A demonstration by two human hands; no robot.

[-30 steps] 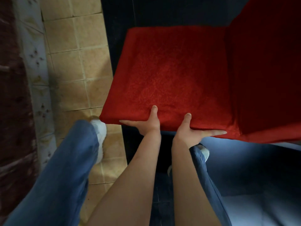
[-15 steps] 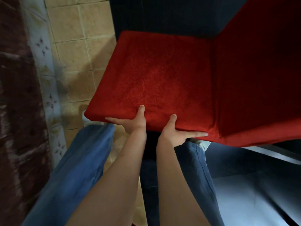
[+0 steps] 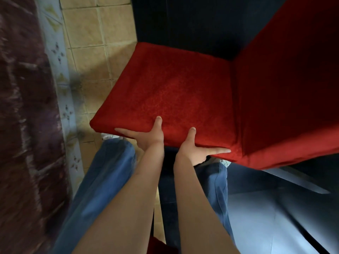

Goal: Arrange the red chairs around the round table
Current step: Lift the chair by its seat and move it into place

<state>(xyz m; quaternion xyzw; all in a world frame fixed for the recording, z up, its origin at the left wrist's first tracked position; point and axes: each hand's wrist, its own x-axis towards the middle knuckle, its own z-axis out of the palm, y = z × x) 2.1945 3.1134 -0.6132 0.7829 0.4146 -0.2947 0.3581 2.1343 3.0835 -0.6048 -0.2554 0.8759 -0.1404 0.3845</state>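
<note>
Two bare forearms rose from the bottom centre of the frame, side by side and close together. Blue jeans (image 3: 102, 182) covered both legs beneath them, one leg at lower left, the other partly hidden behind the right forearm; a pale shoe toe (image 3: 110, 136) showed just under the seat's near left corner.

Left hand (image 3: 146, 136): held the near edge of the seat, thumb lying up on the top fabric, index finger stretched leftward along the edge, remaining fingers hidden beneath the cushion.

Right hand (image 3: 192, 149): held the same edge just to the right, thumb on top of the fabric, index finger pointing rightward along the edge toward the seat's near right corner, other fingers curled under and out of sight.

Red chair (image 3: 174, 90): upholstered in patterned red fabric, filling the centre and right of the frame. The seat sat tilted across the picture; the backrest (image 3: 286, 85) rose along the right side to the upper right corner. Whether its legs touched the floor could not be told.

Beige tiled floor (image 3: 88, 39): upper left, beyond the seat, bordered by a pale patterned tile strip (image 3: 60, 55).

Dark reddish-brown blurred surface (image 3: 23, 110): far left edge.

Dark blue area (image 3: 183, 21): top centre, behind the chair. A pale blue-grey surface (image 3: 275, 217) lay at lower right.
</note>
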